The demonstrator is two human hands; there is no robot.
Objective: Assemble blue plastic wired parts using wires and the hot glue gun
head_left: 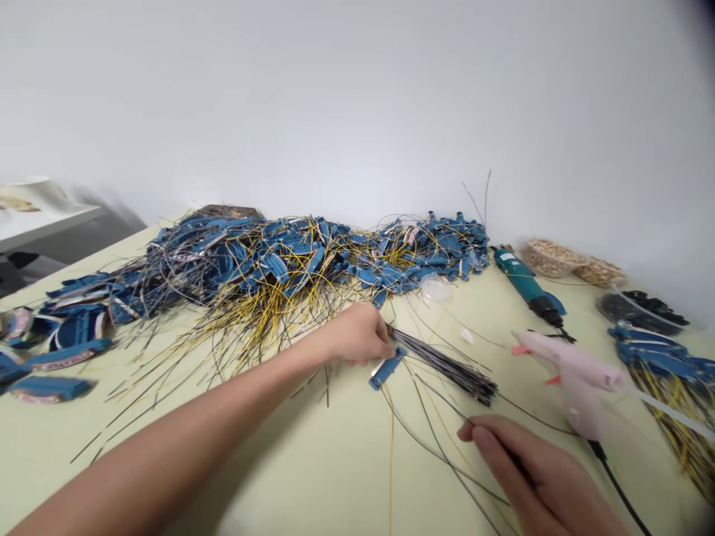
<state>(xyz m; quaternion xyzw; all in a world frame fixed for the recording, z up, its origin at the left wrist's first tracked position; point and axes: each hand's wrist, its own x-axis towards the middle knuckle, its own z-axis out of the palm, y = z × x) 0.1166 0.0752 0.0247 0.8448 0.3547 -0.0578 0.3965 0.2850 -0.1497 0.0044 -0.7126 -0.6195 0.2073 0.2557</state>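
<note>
My left hand [363,335] is closed, its fingertips at the upper edge of a small blue plastic part [385,369] with a pale strip. Thin wires trail from that part toward me. Lower right, my right hand [536,465] pinches a thin dark wire [445,398] between thumb and finger; the wire runs up toward the blue part. Between the hands lies a bundle of dark grey wires [447,365], flat on the table.
A long heap of blue parts with yellow and black wires [290,257] lies along the wall. To the right are a teal electric screwdriver [522,279], a pink glue gun [575,372], bowls of small pieces [550,257] and another wired blue pile [664,357]. The table [313,469] is pale yellow.
</note>
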